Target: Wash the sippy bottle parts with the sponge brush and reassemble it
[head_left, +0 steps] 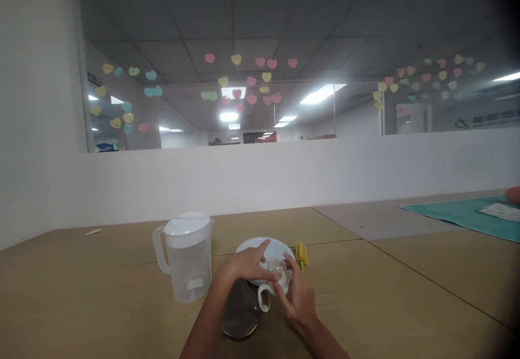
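Pale wall (244, 177) and a window dotted with paper hearts (236, 59) fill the upper frame above a tan tabletop (122, 305). At lower centre sits the white handled piece (283, 282) topped by a clear dome (277, 265), in front of a white plate (248, 245). The right hand (301, 298) pinches it between thumb and fingers; the left hand (246, 264) has its index finger stretched out and its thumb by the dome, though whether that thumb presses cannot be told. For good control, the right grip should stay firm on the white body while the left works lightly, since the clear part looks slick. Elbow room matters too: a dark round dish (240, 318) lies under the left forearm, and a lidded pitcher (189, 267) stands left.
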The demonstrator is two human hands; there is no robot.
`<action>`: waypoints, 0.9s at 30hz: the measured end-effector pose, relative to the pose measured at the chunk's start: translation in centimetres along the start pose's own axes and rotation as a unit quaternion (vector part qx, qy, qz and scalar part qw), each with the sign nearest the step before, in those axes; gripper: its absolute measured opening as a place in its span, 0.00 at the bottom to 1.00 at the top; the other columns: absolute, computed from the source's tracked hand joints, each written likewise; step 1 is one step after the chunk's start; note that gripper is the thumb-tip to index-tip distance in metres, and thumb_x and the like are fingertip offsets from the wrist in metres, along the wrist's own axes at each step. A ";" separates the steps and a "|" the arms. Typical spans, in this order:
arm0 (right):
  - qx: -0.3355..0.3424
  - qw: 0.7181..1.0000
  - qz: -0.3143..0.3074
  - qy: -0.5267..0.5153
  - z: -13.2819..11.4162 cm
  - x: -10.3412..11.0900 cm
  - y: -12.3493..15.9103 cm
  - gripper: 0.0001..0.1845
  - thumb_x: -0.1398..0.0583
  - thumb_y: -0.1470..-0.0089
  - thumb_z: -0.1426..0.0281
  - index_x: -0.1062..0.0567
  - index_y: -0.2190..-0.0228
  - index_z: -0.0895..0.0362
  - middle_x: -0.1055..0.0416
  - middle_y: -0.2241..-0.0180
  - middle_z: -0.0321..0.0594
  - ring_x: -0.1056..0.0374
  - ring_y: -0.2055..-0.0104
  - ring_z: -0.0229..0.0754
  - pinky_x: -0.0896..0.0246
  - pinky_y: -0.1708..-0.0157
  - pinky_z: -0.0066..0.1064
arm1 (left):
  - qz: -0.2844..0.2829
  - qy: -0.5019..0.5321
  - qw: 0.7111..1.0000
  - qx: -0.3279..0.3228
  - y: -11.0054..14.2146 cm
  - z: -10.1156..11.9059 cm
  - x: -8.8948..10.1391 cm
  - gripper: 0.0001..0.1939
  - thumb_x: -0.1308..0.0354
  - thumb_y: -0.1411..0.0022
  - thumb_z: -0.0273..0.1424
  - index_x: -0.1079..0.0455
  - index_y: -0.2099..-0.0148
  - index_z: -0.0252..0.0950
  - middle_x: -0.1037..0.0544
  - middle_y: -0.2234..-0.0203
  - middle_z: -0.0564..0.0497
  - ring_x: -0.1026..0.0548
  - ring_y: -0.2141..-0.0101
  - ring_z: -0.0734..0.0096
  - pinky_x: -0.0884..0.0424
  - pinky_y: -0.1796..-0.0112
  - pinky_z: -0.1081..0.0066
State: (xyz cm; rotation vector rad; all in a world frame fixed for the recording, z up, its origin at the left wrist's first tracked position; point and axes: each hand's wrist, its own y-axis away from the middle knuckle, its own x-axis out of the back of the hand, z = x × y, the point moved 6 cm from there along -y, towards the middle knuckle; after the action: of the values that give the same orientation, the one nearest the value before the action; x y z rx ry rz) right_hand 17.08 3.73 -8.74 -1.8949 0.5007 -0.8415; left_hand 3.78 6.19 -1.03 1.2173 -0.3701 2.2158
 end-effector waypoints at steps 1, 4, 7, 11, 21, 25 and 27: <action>0.001 1.000 0.000 -0.006 0.0 0.1 0.0 0.30 0.48 0.47 0.60 0.42 0.46 0.63 0.31 0.55 0.53 0.31 0.55 0.51 0.34 0.60 0.42 | 0.013 0.003 1.000 0.004 0.3 0.2 0.3 0.49 0.41 0.53 0.48 0.58 0.35 0.37 0.34 0.46 0.40 0.29 0.55 0.59 0.35 0.56 0.66; -0.007 1.000 -0.010 -0.014 0.2 0.2 -0.1 0.35 0.46 0.47 0.59 0.47 0.43 0.63 0.30 0.56 0.52 0.32 0.55 0.51 0.34 0.60 0.42 | 0.042 0.021 0.999 -0.008 0.9 1.0 0.9 0.53 0.39 0.55 0.49 0.62 0.34 0.38 0.38 0.43 0.40 0.30 0.54 0.60 0.34 0.57 0.67; -0.009 0.999 -0.033 -0.007 0.3 -0.2 -0.1 0.37 0.45 0.49 0.59 0.47 0.42 0.63 0.30 0.56 0.52 0.31 0.56 0.51 0.33 0.61 0.41 | 0.041 -0.012 0.999 -0.025 0.5 1.9 0.3 0.47 0.40 0.54 0.48 0.53 0.36 0.37 0.35 0.45 0.42 0.31 0.52 0.60 0.34 0.56 0.67; 0.000 0.999 -0.041 0.015 0.5 -0.5 -0.1 0.36 0.43 0.51 0.61 0.44 0.43 0.63 0.30 0.55 0.53 0.30 0.58 0.51 0.33 0.62 0.40 | 0.022 -0.123 0.992 0.006 -0.5 2.1 -1.2 0.31 0.43 0.51 0.45 0.37 0.47 0.36 0.27 0.56 0.44 0.28 0.59 0.57 0.33 0.62 0.66; -0.070 0.995 -0.065 0.012 1.6 -1.3 -0.1 0.36 0.40 0.57 0.63 0.38 0.46 0.61 0.26 0.63 0.48 0.28 0.66 0.49 0.32 0.67 0.39 | 0.076 -0.240 0.968 0.006 0.0 3.6 -0.7 0.22 0.41 0.53 0.43 0.31 0.57 0.38 0.24 0.63 0.47 0.26 0.63 0.59 0.34 0.67 0.68; -0.076 0.995 -0.072 -0.006 1.5 -1.2 0.0 0.36 0.41 0.57 0.65 0.39 0.46 0.61 0.26 0.65 0.47 0.28 0.64 0.51 0.33 0.65 0.39 | 0.087 -0.260 0.962 -0.008 0.3 4.4 -0.8 0.21 0.40 0.54 0.42 0.29 0.58 0.38 0.23 0.65 0.47 0.26 0.64 0.58 0.34 0.67 0.68; -0.091 0.993 -0.074 -0.017 1.6 -1.2 0.1 0.37 0.41 0.57 0.64 0.41 0.45 0.61 0.26 0.66 0.45 0.28 0.65 0.50 0.33 0.67 0.38 | 0.099 -0.269 0.958 -0.012 0.3 4.7 -0.8 0.21 0.40 0.54 0.42 0.29 0.58 0.38 0.23 0.65 0.46 0.26 0.63 0.57 0.34 0.66 0.68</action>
State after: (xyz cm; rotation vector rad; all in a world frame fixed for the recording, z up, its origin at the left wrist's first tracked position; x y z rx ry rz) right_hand 17.47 5.46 -9.71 -2.1304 0.4323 -0.8829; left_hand 7.14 3.33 0.87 1.8353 -0.7578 1.9947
